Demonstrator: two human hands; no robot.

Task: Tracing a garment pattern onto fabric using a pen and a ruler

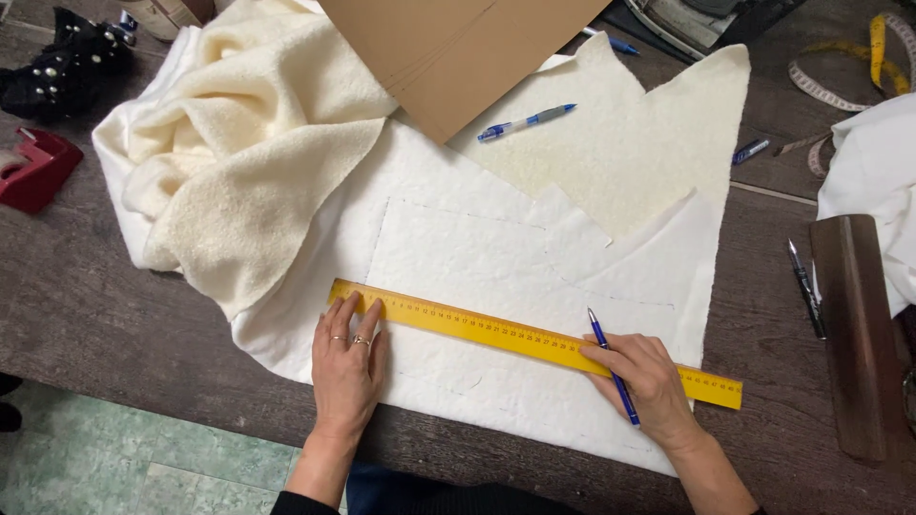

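dark wood table [114, 315] | L hand [346, 367] flat, pinning long yellow ruler [534, 341] on white fleece sheet [496, 257] | R hand [649, 381] grips blue pen [611, 367] | risk: ruler may slide on soft fleece, skewing line

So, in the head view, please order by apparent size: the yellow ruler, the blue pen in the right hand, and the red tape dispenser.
1. yellow ruler, clearly the largest
2. red tape dispenser, partly cut off by the frame edge
3. blue pen, the thinnest
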